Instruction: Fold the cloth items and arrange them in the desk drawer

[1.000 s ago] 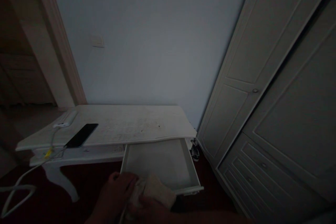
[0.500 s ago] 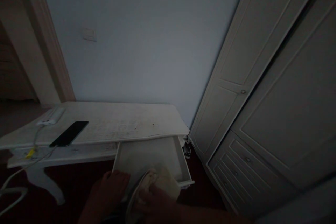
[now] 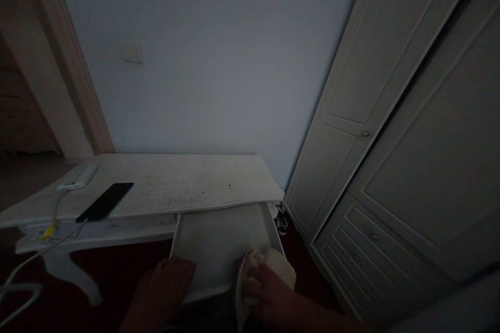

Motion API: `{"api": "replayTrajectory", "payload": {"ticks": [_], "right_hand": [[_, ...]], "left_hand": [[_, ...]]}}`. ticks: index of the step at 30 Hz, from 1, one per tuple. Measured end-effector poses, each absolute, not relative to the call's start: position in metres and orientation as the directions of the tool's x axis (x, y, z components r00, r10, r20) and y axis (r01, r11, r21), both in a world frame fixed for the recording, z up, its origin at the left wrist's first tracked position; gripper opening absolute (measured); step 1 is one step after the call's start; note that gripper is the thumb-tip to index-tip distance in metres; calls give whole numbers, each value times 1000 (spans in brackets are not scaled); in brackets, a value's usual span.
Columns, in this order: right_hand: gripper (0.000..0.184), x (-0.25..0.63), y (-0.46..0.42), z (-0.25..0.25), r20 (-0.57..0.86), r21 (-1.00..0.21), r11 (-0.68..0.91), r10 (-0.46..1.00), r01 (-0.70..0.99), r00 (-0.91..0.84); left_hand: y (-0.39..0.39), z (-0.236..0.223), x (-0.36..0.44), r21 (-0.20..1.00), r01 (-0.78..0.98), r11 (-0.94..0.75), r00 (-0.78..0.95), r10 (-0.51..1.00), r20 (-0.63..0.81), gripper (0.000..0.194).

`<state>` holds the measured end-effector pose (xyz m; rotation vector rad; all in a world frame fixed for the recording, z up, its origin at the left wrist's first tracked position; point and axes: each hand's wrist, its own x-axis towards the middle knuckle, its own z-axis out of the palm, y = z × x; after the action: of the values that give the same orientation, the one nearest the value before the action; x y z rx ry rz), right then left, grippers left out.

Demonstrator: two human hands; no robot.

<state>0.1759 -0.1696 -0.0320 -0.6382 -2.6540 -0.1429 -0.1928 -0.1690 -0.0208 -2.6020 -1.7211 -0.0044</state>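
Note:
A white drawer (image 3: pixel 219 242) is pulled out from under the white desk (image 3: pixel 187 177), and its bare bottom shows. My left hand (image 3: pixel 174 276) is closed over the drawer's left side wall near the front corner. In my right hand (image 3: pixel 269 289) is a bunched cream cloth (image 3: pixel 281 265), pressed at the drawer's front right corner. Part of the cloth hangs down over the front. The dim light blurs the fingers of both hands.
A black phone (image 3: pixel 105 202) lies on the desk with a cable plugged in. Behind it is a white power strip (image 3: pixel 78 176). A white wardrobe (image 3: pixel 375 166) stands close on the right. Shoes (image 3: pixel 281 222) sit on the dark red floor between desk and wardrobe.
My right hand has moved to the right with the cloth, from the middle of the drawer's front to its right corner. My left hand stays on the left side wall.

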Motion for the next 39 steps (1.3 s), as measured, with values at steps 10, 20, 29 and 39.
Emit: {"api": "replayTrajectory", "payload": {"ticks": [10,20,29,39], "right_hand": [[14,205,-165,3,449,-382,745,666,546,-595],[44,94,-92,21,365,-889,432,867,148,-339],[34,177,-156,-35,385,-312,617,777,723,-497],[22,165,-149,-104,769,57,606,480,793,-422]], "left_hand": [[-164,-19,-186,-5,922,-387,387,920,68,48],[-120,-9,-148,334,823,-460,282,841,462,59],[-63,-3,-106,146,951,-273,306,896,-320,131],[-42,-9,0,280,600,-749,795,598,-102,60]]}}
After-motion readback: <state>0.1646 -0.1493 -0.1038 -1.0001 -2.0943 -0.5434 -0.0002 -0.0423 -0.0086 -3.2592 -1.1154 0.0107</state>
